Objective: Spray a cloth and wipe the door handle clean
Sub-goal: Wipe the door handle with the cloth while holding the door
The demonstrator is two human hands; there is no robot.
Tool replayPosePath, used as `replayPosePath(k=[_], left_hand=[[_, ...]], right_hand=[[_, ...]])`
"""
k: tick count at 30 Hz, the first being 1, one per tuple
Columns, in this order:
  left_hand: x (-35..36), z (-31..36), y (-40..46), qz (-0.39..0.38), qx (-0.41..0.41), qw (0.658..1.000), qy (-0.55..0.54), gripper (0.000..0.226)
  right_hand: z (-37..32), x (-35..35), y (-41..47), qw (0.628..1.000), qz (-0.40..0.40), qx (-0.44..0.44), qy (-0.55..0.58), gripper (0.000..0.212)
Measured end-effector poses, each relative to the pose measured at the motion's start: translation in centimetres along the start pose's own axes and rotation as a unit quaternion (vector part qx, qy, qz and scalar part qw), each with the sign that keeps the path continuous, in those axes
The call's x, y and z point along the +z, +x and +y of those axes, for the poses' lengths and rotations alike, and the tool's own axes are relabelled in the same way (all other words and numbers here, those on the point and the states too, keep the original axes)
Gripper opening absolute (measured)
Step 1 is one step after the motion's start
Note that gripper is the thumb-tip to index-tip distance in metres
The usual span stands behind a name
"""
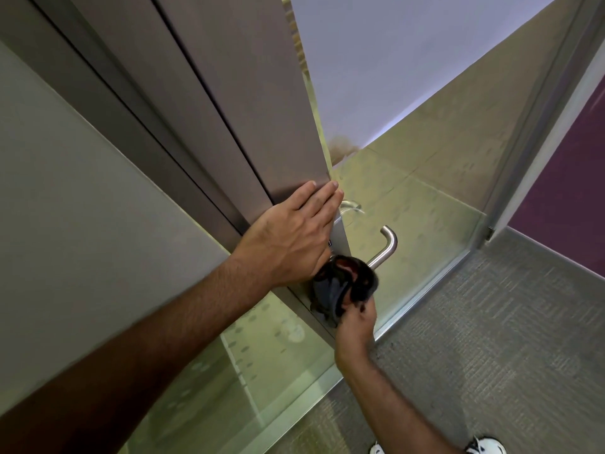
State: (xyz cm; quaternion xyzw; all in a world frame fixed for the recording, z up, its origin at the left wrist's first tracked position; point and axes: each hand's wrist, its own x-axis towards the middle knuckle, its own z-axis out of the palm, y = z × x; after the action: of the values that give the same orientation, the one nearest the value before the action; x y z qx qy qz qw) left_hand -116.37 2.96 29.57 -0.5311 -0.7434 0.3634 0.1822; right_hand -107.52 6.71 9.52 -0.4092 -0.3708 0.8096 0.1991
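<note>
A brushed-metal lever door handle [388, 245] sticks out from the edge of an open door [248, 103]. My right hand [357, 322] grips a dark crumpled cloth [340, 286] wrapped around the base of the handle, hiding where it joins the door. My left hand [294, 231] lies flat with fingers extended against the door's edge just above the handle, holding nothing. A second handle [350, 206] on the door's other side shows faintly beyond my left fingertips. No spray bottle is in view.
A frosted glass panel [425, 198] with a metal frame [422, 296] stands behind the handle. Grey carpet [491, 355] covers the floor at the right. A purple wall [563, 191] is at the far right. My white shoes [484, 447] show at the bottom edge.
</note>
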Motion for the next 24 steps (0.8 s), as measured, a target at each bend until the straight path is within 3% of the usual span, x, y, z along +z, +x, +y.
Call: replayPosePath(k=[2, 4, 8, 11, 13, 16, 20, 24], left_hand=[[0.0, 0.0, 0.0, 0.000, 0.000, 1.000, 0.002, 0.074], [0.0, 0.1, 0.0, -0.004, 0.000, 1.000, -0.004, 0.075], [0.1, 0.1, 0.0, 0.000, -0.004, 1.000, -0.018, 0.074], [0.3, 0.1, -0.1, -0.004, -0.002, 1.000, -0.022, 0.073], [0.3, 0.1, -0.1, -0.004, -0.001, 1.000, -0.024, 0.073], [0.1, 0.1, -0.1, 0.000, 0.000, 1.000, -0.021, 0.073], [0.0, 0.2, -0.1, 0.002, 0.007, 1.000, -0.022, 0.073], [0.2, 0.1, 0.0, 0.000, 0.004, 1.000, -0.017, 0.073]], right_hand=[[0.6, -0.7, -0.3, 0.996, -0.044, -0.030, -0.077, 0.035], [0.5, -1.2, 0.0, 0.993, -0.070, -0.059, -0.072, 0.030], [-0.9, -3.3, -1.3, 0.991, -0.003, -0.127, -0.049, 0.031], [-2.7, -5.2, -2.9, 0.969, -0.040, -0.232, -0.077, 0.027], [-4.3, -5.7, -2.6, 0.914, -0.076, -0.364, -0.159, 0.036], [-6.0, -4.5, 0.0, 0.779, -0.112, -0.534, -0.310, 0.048], [-4.8, -1.8, 3.3, 0.602, -0.155, -0.562, -0.546, 0.048], [-3.3, -1.6, 4.5, 0.512, -0.142, -0.566, -0.630, 0.065]])
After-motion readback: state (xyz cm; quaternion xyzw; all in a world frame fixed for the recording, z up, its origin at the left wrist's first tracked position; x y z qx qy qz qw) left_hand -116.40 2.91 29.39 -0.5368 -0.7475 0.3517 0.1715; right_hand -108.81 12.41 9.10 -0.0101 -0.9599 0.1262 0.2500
